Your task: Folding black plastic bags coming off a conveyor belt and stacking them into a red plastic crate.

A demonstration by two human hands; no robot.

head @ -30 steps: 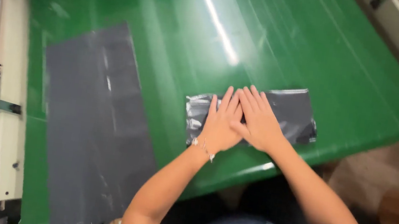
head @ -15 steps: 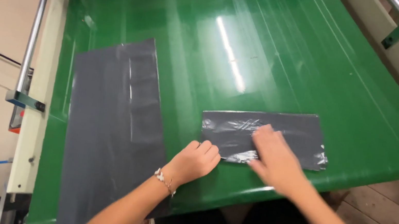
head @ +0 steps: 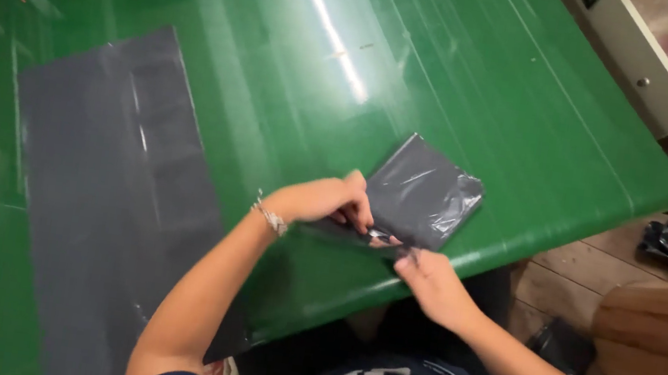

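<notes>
The folded grey plastic bag [head: 420, 193] lies on the green table [head: 470, 85], close to its near edge and toward the near right corner. It is now a small, almost square packet, turned a little, with shiny wrinkles on its top. I judge it to be very light, thin and soft, and quite slippery on the smooth table; it has no stiffness, so the folds may spring open if nothing presses them. The best place to hold it seems to be the near edge, where the layers meet, with a flat palm or fingers on top.

The left hand [head: 323, 201] is curled at the bag's near left corner, with the fingers pinching the edge of the plastic. The right hand [head: 426, 279] is just below it, at the near edge of the table, and its fingertips grip the same thin edge. Both hands are therefore closed on the bag.

Half a second ago the bag was a longer, flat strip lying across the table, and the hands pressed on it; now it is shorter and thicker, so one more fold has been made.

To the left, well apart, a large grey plastic sheet [head: 117, 183] lies flat, reaching the near edge. On the right, beyond the table, a wooden floor [head: 565, 281] shows.
</notes>
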